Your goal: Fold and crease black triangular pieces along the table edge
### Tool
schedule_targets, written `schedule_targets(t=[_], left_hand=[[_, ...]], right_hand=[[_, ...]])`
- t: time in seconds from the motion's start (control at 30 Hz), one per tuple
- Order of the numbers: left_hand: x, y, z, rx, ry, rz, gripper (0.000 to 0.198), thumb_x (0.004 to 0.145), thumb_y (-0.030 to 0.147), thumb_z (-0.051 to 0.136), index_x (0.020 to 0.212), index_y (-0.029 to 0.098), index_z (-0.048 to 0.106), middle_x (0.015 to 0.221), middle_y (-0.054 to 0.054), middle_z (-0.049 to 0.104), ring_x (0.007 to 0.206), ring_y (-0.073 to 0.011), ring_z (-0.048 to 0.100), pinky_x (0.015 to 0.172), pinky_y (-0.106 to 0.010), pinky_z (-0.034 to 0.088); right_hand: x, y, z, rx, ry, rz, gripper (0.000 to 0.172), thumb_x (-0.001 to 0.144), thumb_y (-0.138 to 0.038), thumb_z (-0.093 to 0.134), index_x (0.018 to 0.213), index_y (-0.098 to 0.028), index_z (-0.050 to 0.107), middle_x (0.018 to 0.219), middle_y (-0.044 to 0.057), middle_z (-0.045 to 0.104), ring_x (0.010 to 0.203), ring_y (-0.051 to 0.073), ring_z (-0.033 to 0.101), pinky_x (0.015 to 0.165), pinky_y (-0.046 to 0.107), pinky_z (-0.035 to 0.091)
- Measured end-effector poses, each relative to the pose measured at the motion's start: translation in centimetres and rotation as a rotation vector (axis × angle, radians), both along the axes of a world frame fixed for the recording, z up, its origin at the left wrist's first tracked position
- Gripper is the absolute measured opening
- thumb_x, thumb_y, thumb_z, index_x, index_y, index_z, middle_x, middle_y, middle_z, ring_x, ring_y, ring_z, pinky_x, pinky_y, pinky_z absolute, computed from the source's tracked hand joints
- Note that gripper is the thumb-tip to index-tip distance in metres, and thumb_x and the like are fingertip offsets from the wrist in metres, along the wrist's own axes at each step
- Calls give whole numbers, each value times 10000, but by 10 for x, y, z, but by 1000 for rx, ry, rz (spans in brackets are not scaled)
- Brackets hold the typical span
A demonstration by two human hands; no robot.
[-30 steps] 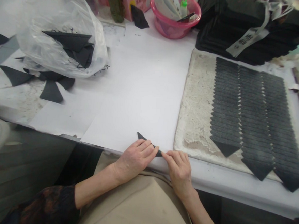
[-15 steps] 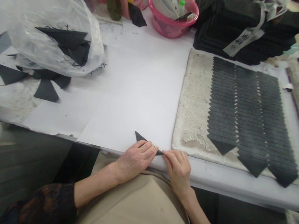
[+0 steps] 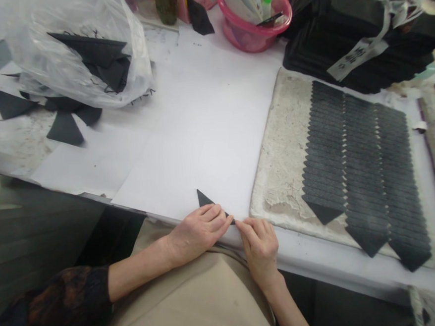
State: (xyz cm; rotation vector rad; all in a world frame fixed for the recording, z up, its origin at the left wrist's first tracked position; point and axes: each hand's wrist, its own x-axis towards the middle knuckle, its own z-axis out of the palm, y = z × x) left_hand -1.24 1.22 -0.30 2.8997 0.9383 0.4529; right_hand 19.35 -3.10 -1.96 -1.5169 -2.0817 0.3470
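Note:
A dark, narrow pointed piece (image 3: pixel 204 198) lies at the front edge of the white-covered table (image 3: pixel 187 160), its far tip showing beyond my fingers. My left hand (image 3: pixel 201 226) presses on its middle, fingers together over it. At the piece's near right end, my right hand (image 3: pixel 260 239) pinches the tip between thumb and forefinger. To the right, a pale worn board (image 3: pixel 278 173) bears three columns of overlapping dark pointed pieces (image 3: pixel 324 150), the nearest ones showing whole triangular ends.
A clear plastic bag (image 3: pixel 132 64) with dark pieces sits at the back left, loose dark pieces (image 3: pixel 66 129) beside it. Behind are a pink basket (image 3: pixel 242 39) with small items and a tied black stack (image 3: pixel 343 40). Another board edge (image 3: pixel 434 143) shows far right.
The fingers of my left hand have slid slightly right along the dark piece, towards its right tip. My right hand keeps its pinch. The view has shifted a little.

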Motion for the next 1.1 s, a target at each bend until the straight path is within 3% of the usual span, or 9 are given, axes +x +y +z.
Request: schedule_targets(t=[0.53, 1.1], left_hand=[[1, 0, 2, 31, 13, -19, 326, 916, 90, 572, 1243, 95, 562, 1103, -108, 633, 1108, -261, 583, 945, -395, 525], [-2, -1, 1, 27, 38, -14, 342, 930, 118, 558, 1272, 111, 554, 1122, -90, 619, 1114, -264, 567, 960, -389, 518]], right_hand=[[-1, -3, -4, -50, 111, -74, 139, 906, -124, 605, 1009, -200, 658, 915, 42, 656, 852, 172, 555, 783, 323, 436], [1, -7, -7, 20, -8, -12, 210, 915, -100, 577, 1059, -215, 677, 892, 56, 639, 823, 168, 520, 752, 327, 428]])
